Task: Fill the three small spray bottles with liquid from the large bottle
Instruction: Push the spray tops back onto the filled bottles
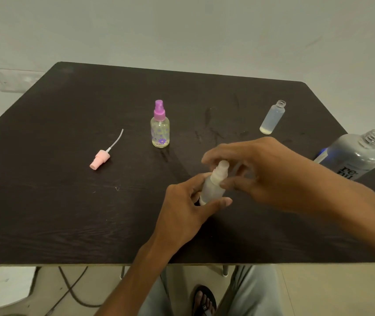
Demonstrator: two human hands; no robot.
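My left hand [186, 208] grips the body of a small frosted white spray bottle [211, 187] standing on the dark table [45, 213]. My right hand [257, 172] pinches its white spray cap [222, 168] from the right. A floral bottle with a purple spray top [160, 126] stands upright behind them. An uncapped clear small bottle [272, 117] stands at the back right with a little liquid at its bottom. The large grey bottle [356, 156] stands open at the right edge. A loose pink spray head with its tube [101, 157] lies to the left.
Wet smears [214, 131] mark the table between the floral bottle and the clear bottle. Below the near table edge I see my legs, a sandalled foot [204, 299] and a cable [72, 290] on the floor. A pale wall rises behind the table.
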